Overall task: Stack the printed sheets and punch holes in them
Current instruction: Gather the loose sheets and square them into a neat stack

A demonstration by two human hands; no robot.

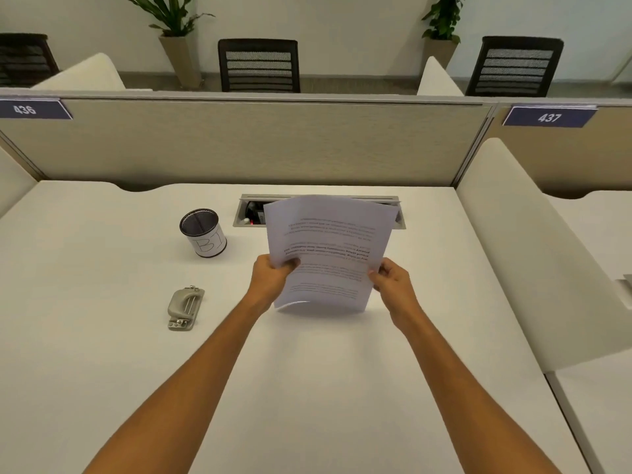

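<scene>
A stack of white printed sheets (328, 248) stands nearly upright over the white desk (102, 354), its lower edge just above or on the desktop. The text on it reads upside down to me. My left hand (272, 277) grips the stack's left edge, thumb on the front. My right hand (393, 282) pinches the right edge. A grey metal hole punch (184, 307) lies flat on the desk to the left of my left forearm, apart from the sheets.
A black mesh pen cup (203, 232) with a white label stands behind the punch. A cable tray opening (249, 212) sits in the desk behind the sheets. A beige partition (239, 145) bounds the far edge; a white side divider (533, 254) bounds the right.
</scene>
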